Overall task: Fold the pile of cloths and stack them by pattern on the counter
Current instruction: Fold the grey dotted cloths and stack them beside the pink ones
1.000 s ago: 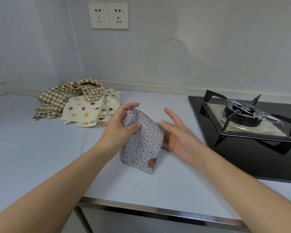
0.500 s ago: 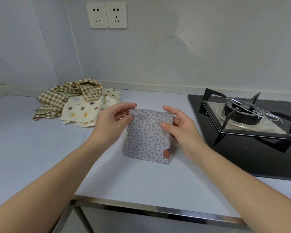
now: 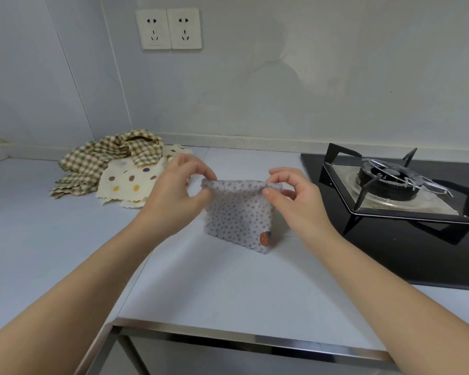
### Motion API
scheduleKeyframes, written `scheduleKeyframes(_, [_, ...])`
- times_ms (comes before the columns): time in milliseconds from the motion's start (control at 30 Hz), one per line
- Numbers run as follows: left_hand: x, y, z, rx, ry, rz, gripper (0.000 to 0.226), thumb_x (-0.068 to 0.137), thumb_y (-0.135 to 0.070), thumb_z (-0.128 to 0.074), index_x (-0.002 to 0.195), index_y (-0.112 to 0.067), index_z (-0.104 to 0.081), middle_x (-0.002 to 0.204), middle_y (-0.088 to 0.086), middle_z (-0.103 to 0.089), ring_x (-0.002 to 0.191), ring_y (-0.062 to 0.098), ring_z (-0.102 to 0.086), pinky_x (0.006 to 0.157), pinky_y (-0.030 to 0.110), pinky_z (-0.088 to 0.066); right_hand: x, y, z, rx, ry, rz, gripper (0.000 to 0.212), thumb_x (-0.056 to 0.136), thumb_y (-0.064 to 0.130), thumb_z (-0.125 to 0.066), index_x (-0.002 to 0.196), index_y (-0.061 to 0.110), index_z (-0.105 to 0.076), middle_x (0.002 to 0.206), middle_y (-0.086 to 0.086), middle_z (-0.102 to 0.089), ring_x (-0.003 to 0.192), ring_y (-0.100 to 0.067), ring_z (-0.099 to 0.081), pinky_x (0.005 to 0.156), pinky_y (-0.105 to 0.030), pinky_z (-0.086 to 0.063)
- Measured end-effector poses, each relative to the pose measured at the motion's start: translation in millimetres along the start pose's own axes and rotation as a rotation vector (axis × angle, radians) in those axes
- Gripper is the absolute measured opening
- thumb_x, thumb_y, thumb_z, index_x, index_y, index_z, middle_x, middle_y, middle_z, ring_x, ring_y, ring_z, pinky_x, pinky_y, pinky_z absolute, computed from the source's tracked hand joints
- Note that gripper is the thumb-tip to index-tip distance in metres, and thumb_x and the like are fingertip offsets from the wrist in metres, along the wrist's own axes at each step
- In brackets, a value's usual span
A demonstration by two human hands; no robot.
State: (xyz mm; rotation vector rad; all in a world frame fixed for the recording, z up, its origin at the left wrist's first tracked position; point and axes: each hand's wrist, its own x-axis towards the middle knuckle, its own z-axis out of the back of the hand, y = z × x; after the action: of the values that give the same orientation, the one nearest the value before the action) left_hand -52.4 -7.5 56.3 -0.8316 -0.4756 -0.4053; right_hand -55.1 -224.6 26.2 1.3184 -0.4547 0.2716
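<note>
Head view: we pinch the grey dotted cloth's (image 3: 237,215) far edge, left hand (image 3: 175,193) and right hand (image 3: 295,201) at opposite corners, near edge hanging onto the counter (image 3: 228,288).

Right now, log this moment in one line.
step: folding | left hand: pinches grey dotted cloth, top-left | right hand: pinches top-right | checked cloth, cream spotted cloth: heaped far left

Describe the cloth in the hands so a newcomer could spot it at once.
On the pale counter, just left of the black stove, the left hand and right hand pinch the top edge of a small folded cloth. It is grey with tiny dark dots and an orange patch, unlike the checked cloth and the cream cloth with big dots, piled back left.
</note>
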Motion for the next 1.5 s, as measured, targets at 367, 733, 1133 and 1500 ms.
scheduleKeyframes(367, [-1, -9, -5, -0.301, 0.157, 0.319, 0.016, 0.092, -0.005, -0.058, 0.082, -0.016, -0.063, 0.070, 0.000, -0.068, 0.054, 0.004, -0.059, 0.048, 0.016, -0.044, -3, -3, 5, 0.003, 0.393, -0.159, 0.015, 0.088, 0.010, -0.067, 0.099, 0.018, -0.062, 0.089, 0.002, -0.070, 0.080, -0.009, -0.067, 0.071, -0.023, -0.051])
scheduleKeyframes(733, [-4, -12, -1, -0.241, 0.384, 0.348, 0.009, 0.087, -0.026, -0.067, 0.095, -0.023, -0.067, 0.085, -0.006, -0.072, 0.077, 0.007, -0.069, 0.064, 0.026, -0.057, -4, 3, -1, 0.059, 0.198, -0.143, 0.019, 0.096, 0.005, -0.053, 0.085, 0.014, -0.065, 0.064, 0.016, -0.064, 0.060, 0.003, -0.056, 0.059, -0.012, -0.045])
scheduleKeyframes(1133, [5, -6, 9, -0.736, 0.354, 0.832, 0.020, 0.092, -0.006, -0.059, 0.109, 0.003, -0.060, 0.104, 0.019, -0.071, 0.092, 0.030, -0.070, 0.071, 0.031, -0.060, -10, 10, -7, 0.629, 0.341, -0.485, 0.044, 0.083, 0.036, -0.058, 0.122, 0.019, -0.048, 0.084, -0.001, -0.065, 0.057, -0.009, -0.059, 0.059, -0.024, -0.048])
scheduleKeyframes(1500, [-1, 3, -5, -0.728, 0.343, 0.861, 0.037, 0.088, -0.028, -0.066, 0.116, -0.005, -0.063, 0.114, 0.009, -0.070, 0.105, 0.024, -0.067, 0.094, 0.041, -0.052, -6, 3, -8, 0.556, 0.170, -0.556, 0.020, 0.097, 0.025, -0.053, 0.116, 0.020, -0.056, 0.078, 0.000, -0.058, 0.059, -0.010, -0.048, 0.056, -0.024, -0.038])
